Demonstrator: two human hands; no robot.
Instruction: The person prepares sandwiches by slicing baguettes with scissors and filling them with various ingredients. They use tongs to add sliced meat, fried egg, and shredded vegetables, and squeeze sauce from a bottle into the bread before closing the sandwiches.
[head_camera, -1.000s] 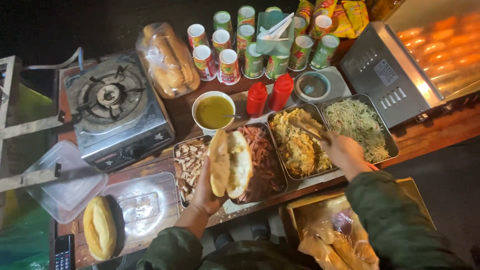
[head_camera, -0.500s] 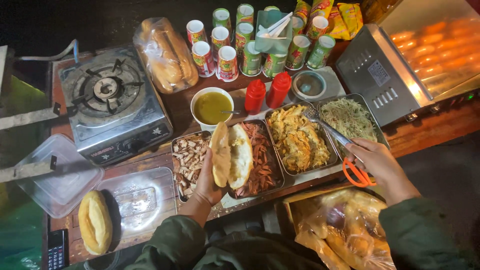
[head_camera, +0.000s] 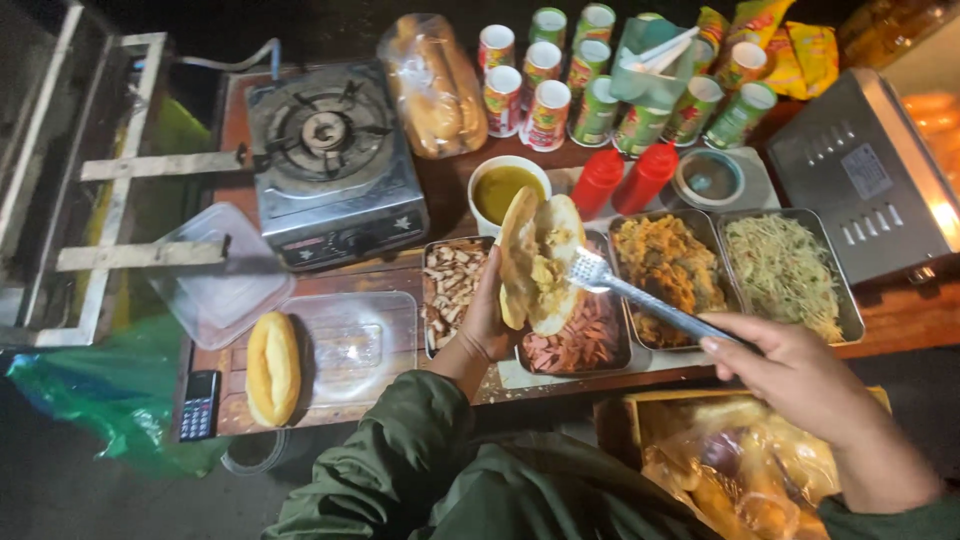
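My left hand (head_camera: 487, 322) holds a split bread roll (head_camera: 540, 262) upright above the metal trays; yellow egg filling shows inside it. My right hand (head_camera: 800, 380) grips metal tongs (head_camera: 640, 298), and their toothed tip touches the roll's open side. Below lie a tray of chopped pale meat (head_camera: 452, 290), a tray of pink sausage strips (head_camera: 590, 340), a tray of scrambled egg (head_camera: 668, 270) and a tray of shredded vegetables (head_camera: 785, 268).
A gas stove (head_camera: 330, 160), bagged rolls (head_camera: 436, 85), a bowl of yellow sauce (head_camera: 502, 188), two red squeeze bottles (head_camera: 625, 180) and several paper cups (head_camera: 545, 95) stand behind. A whole roll (head_camera: 273, 367), clear plastic lids (head_camera: 350, 345) and a phone (head_camera: 200, 405) lie left. A steel box (head_camera: 870, 170) is right.
My right hand carried the tongs from the egg tray over to the roll, which now has egg in it. The view has shifted so everything sits further right.
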